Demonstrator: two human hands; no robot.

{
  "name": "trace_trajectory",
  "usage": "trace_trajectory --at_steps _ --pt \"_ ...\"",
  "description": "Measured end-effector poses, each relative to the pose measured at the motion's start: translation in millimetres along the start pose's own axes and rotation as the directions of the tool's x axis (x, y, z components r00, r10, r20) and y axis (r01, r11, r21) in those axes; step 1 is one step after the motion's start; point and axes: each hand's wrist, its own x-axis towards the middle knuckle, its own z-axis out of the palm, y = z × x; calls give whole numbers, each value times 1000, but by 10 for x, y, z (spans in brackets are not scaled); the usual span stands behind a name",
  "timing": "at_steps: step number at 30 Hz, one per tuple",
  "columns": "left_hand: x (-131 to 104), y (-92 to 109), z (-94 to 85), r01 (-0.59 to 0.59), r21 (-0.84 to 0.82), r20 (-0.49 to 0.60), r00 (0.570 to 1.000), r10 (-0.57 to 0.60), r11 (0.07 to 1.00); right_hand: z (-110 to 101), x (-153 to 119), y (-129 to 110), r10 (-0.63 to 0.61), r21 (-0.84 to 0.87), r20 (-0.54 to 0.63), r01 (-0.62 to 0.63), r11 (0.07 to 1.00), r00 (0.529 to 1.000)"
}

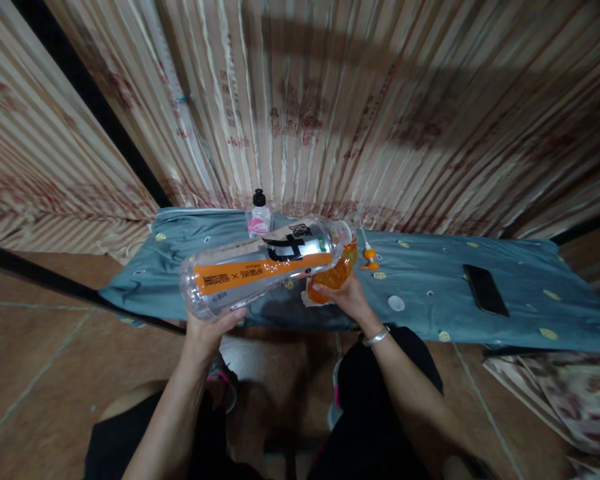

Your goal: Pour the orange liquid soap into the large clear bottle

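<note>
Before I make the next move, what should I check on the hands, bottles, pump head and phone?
1. Left hand holding the clear bottle: ok, near its base.
2. Right hand holding the orange bottle: ok.
3. Bottle openings lined up: cannot tell, too unclear here.
4. Orange pump head set aside: ok, lying on the cloth.
5. Phone away from the bottles: ok, off to the right.
</note>
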Motion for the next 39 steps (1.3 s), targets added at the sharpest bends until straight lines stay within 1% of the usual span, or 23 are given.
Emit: trace_trajectory --at_steps 3,8,13,19,24,29,35,39 --pt "-11 14 20 -4 -7 -35 999 3 1000 0 -5 -17 1 7 -3 -1 1000 1000" --pt "-10 -8 -5 -6 12 19 1000 6 1000 -4 -8 -55 10 9 -2 -10 1000 1000" --pt "-9 -35 -35 -14 11 26 1000 14 1000 -11 -6 -60 30 -11 -10 -30 999 999" --pt "4 -35 -47 -5 38 28 1000 4 999 -6 -14 -55 26 35 17 -26 999 1000" --pt "5 -21 -33 -5 32 21 1000 4 999 -4 -17 -57 25 38 12 -25 999 1000" --pt "-4 -2 -19 -6 5 46 999 6 1000 -3 -17 -45 20 46 28 -21 999 999" --pt "5 18 2 -11 8 43 999 10 1000 3 -7 -14 25 33 5 -25 999 1000" --pt "12 51 29 -8 15 61 998 7 1000 3 -1 -12 19 29 -4 -19 999 1000"
